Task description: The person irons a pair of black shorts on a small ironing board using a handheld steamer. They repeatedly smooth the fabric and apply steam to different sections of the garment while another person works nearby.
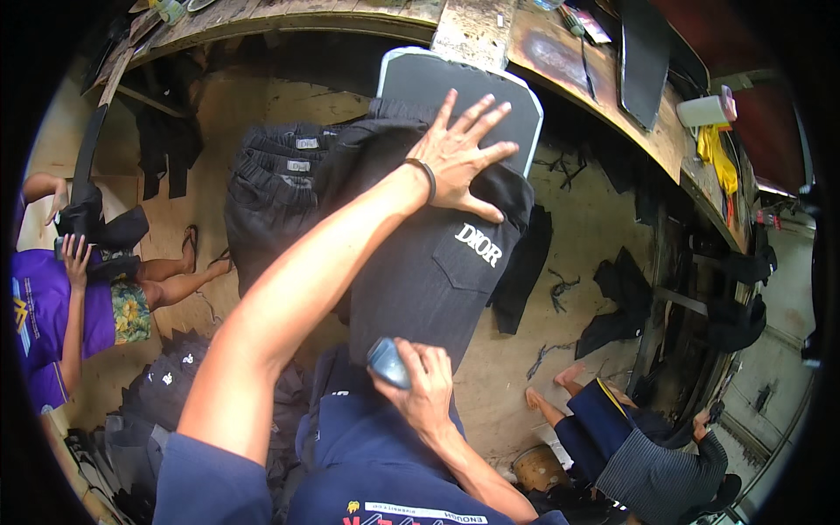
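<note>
Dark trousers (411, 280) are drawn over a flat black board (420, 80) with a pale edge. A back pocket with white lettering shows on them. My left hand (459, 166) lies flat across the upper part of the trousers, fingers spread, its fingertips reaching onto the bare board. A dark band circles that wrist. Lower down, close to my body, my right hand (424, 381) is closed round a blue-grey rounded object (388, 363) whose kind I cannot make out. It is at the lower end of the trousers; whether it touches the cloth, I cannot tell.
More dark trousers (276, 175) hang left of the board. A pile of dark garments (192, 385) lies at lower left. Beyond runs a wooden bench (595, 105). One person (66, 306) sits at left with a phone; another (652, 455) is at lower right.
</note>
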`<move>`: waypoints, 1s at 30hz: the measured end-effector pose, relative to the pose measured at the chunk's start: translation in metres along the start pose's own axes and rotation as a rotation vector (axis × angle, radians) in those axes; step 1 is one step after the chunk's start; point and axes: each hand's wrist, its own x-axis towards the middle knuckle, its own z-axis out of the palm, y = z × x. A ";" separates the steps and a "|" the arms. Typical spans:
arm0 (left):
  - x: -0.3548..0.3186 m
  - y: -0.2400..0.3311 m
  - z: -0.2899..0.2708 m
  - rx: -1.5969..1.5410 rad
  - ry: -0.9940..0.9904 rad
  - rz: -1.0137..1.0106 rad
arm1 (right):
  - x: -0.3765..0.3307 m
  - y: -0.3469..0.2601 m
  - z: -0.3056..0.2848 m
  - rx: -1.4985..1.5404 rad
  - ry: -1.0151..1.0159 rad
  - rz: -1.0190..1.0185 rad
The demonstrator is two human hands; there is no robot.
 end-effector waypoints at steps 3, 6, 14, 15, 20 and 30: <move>-0.015 0.026 -0.008 0.058 0.283 0.201 | -0.039 0.002 0.010 0.064 0.066 -0.087; -0.027 0.055 -0.008 -0.031 0.179 0.245 | -0.072 0.008 0.022 0.031 -0.071 0.036; -0.013 0.033 0.002 -0.019 -0.060 0.069 | 0.017 0.033 -0.024 0.163 -0.229 -0.143; -0.013 0.030 0.004 -0.041 -0.071 0.074 | 0.038 0.045 -0.027 0.103 -0.120 -0.207; -0.014 0.032 0.011 -0.038 0.002 0.061 | 0.056 0.049 -0.028 -0.141 0.019 0.066; -0.016 0.033 0.013 -0.032 0.063 0.049 | 0.069 0.041 -0.051 -0.131 0.161 0.138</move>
